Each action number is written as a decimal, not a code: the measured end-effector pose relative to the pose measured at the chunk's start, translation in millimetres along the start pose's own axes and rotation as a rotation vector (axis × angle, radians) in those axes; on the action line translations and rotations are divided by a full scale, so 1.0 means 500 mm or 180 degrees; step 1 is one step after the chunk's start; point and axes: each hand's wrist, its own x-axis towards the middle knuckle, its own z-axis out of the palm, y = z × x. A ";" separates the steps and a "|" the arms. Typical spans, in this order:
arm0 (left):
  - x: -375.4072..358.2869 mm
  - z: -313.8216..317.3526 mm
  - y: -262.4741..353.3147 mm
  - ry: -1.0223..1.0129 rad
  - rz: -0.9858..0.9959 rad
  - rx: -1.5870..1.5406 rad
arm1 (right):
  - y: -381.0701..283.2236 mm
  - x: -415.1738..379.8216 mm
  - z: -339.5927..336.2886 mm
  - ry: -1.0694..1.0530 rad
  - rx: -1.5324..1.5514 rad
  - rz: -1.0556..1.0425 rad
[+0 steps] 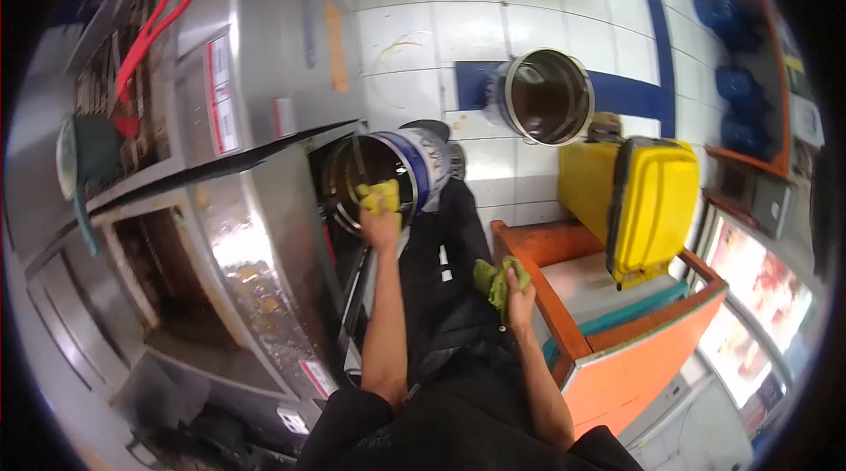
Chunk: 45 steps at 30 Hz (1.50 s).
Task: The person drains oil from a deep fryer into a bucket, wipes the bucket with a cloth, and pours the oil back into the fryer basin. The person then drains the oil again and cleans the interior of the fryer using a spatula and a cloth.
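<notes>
My left hand (pixel 381 226) is closed on a yellow-green cloth (pixel 377 194) at the near rim of a metal bucket (pixel 426 167). This bucket has a blue-and-white outside and a dark inside, and it stands against the open front of a steel kitchen unit (pixel 304 88). Lower and to the right, my right hand (pixel 522 302) grips a second, crumpled green cloth (pixel 490 281) close to my leg. The inner parts of both cloths are hidden by my fingers.
Another bucket (pixel 504 101) holding dark liquid stands on the white tiled floor (pixel 401 44). On the right are a yellow lidded bin (pixel 652 211) and an orange-framed counter (pixel 630 387). Red tongs (pixel 141 48) lie over the steel unit at left, near a dark green pot (pixel 95 149).
</notes>
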 end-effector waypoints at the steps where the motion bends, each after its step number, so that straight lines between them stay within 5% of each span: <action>1: -0.001 0.006 -0.005 -0.0122 0.0126 0.0214 | 0.019 0.020 -0.006 0.0017 0.0036 -0.0005; 3: -0.024 0.011 0.042 -0.0240 -0.0011 0.0950 | -0.011 0.025 -0.005 -0.0069 0.0188 0.0068; 4: -0.030 0.037 0.023 -0.0043 0.0464 0.0875 | -0.026 0.029 -0.012 -0.0255 0.0160 0.0137; 10: -0.104 0.076 0.088 -0.0181 0.1004 0.1787 | -0.076 0.068 -0.018 -0.0362 0.0099 0.0112; 17: -0.178 0.035 0.111 -0.0204 0.1157 0.1038 | -0.104 0.162 0.069 -0.0584 -0.0108 -0.0427; 26: -0.221 -0.044 -0.008 -0.1182 0.0397 0.0493 | -0.111 0.193 0.208 -0.0596 -0.1155 -0.0719; 35: -0.254 -0.110 -0.114 -0.0880 -0.0421 -0.0079 | 0.014 0.267 0.476 -0.0158 -0.1790 -0.1708; 45: -0.303 -0.100 -0.212 -0.1028 -0.0681 -0.0268 | 0.051 0.289 0.512 -0.0259 -0.2150 -0.1351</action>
